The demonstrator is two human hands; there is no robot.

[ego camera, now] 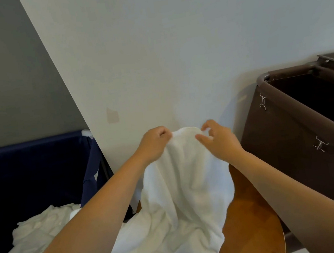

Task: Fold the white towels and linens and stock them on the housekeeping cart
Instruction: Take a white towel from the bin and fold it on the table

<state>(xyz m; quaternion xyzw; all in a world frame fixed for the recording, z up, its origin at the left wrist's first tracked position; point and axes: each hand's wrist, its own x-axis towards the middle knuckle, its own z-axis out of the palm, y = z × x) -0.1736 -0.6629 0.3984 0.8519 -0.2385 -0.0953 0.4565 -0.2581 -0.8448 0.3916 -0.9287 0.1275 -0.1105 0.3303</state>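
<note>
A white towel (pixel 183 198) hangs from both my hands, lifted in front of the pale wall, and its lower part trails onto a round wooden table (pixel 255 220). My left hand (pixel 153 143) grips the towel's upper edge on the left, fingers curled round the cloth. At the right of that same edge, my right hand (pixel 219 139) pinches the cloth between thumb and fingers. More white linens (pixel 38 232) lie heaped in a navy fabric bin (pixel 36 163) at the lower left.
A brown housekeeping cart (pixel 301 131) with a dark open bag and metal clips on its side stands at the right, close to the table. The pale wall lies straight ahead, with a grey wall behind the navy bin at the left.
</note>
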